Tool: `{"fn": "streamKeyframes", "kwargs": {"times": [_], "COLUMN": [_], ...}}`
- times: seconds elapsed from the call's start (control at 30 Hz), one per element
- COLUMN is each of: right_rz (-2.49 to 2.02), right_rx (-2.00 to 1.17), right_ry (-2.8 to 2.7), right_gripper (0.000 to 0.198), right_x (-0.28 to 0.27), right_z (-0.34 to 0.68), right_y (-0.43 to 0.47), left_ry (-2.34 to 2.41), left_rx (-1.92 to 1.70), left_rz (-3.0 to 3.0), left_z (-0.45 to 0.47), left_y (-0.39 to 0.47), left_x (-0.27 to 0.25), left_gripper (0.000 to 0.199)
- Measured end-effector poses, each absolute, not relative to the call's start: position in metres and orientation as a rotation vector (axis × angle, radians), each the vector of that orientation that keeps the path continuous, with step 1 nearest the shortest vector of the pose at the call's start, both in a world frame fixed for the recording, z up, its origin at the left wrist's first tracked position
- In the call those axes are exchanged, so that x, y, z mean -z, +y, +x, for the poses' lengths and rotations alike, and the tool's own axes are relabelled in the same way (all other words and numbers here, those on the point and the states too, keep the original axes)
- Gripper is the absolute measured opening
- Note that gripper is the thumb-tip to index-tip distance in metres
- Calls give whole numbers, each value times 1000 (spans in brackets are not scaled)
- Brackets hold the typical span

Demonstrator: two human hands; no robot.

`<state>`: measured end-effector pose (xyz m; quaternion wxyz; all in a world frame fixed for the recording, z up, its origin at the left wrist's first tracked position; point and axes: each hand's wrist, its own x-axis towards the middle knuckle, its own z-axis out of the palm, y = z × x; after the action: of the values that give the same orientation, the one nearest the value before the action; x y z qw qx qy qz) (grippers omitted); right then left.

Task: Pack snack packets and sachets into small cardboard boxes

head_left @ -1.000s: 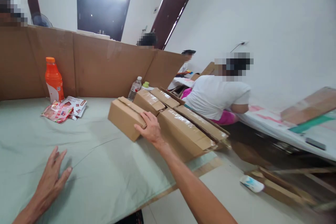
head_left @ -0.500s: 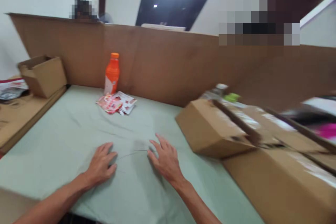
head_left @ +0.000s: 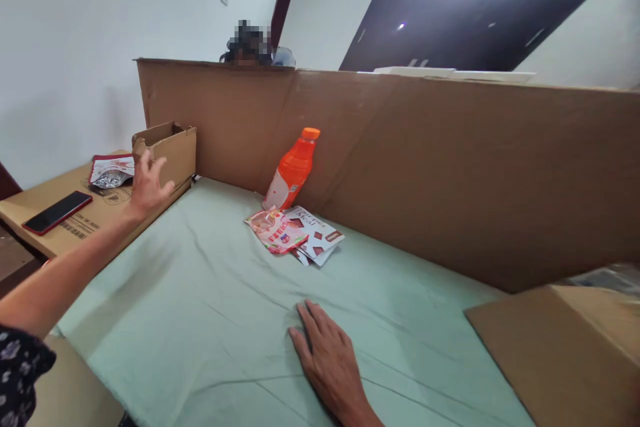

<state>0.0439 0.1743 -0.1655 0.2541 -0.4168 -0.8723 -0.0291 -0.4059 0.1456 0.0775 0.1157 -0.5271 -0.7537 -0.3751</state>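
My left hand (head_left: 150, 185) is raised at the left, fingers apart and holding nothing, in front of a small open cardboard box (head_left: 177, 152). Whether it touches the box I cannot tell. Flat on the pale green cloth (head_left: 215, 320) rests my right hand (head_left: 327, 353), its fingers stretched out and nothing in it. Beyond it lie a pink packet (head_left: 277, 232) and a white packet with brown squares (head_left: 320, 237), partly overlapping. An orange bottle (head_left: 295, 167) with an orange cap stands behind them, against the cardboard wall.
A tall cardboard partition (head_left: 425, 173) runs along the back, with a person's head behind it. On the flat carton (head_left: 100, 213) at left lie a phone (head_left: 59, 211) and an opened silver-lined pouch (head_left: 113, 173). Another cardboard box (head_left: 555, 340) stands at right.
My left hand has moved from the cloth up and left to the small box. My right hand stays over the cloth, now lying flatter. The view has swung left.
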Motion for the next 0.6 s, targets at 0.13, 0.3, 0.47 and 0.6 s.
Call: {"fn": "streamKeyframes", "kwargs": {"times": [0.13, 0.3, 0.47, 0.6], "right_rz": [-1142, -1169, -1153, -1148], "right_rx": [88, 67, -120, -426], "right_ry": [-2356, -2340, -2273, -1994], "right_gripper": [46, 43, 42, 43], "right_x": [165, 159, 153, 147], "right_z": [45, 39, 33, 33], "right_y": [173, 173, 176, 180], "left_ry": [-2196, -2268, -2191, -2089], "left_rx": [1110, 1082, 1141, 1304], "left_rz": [-1420, -1511, -1806, -2040], "left_z": [-449, -453, -415, -350], "left_y": [201, 221, 158, 82], "left_x": [-126, -145, -127, -92], "left_gripper": [38, 37, 50, 33]}}
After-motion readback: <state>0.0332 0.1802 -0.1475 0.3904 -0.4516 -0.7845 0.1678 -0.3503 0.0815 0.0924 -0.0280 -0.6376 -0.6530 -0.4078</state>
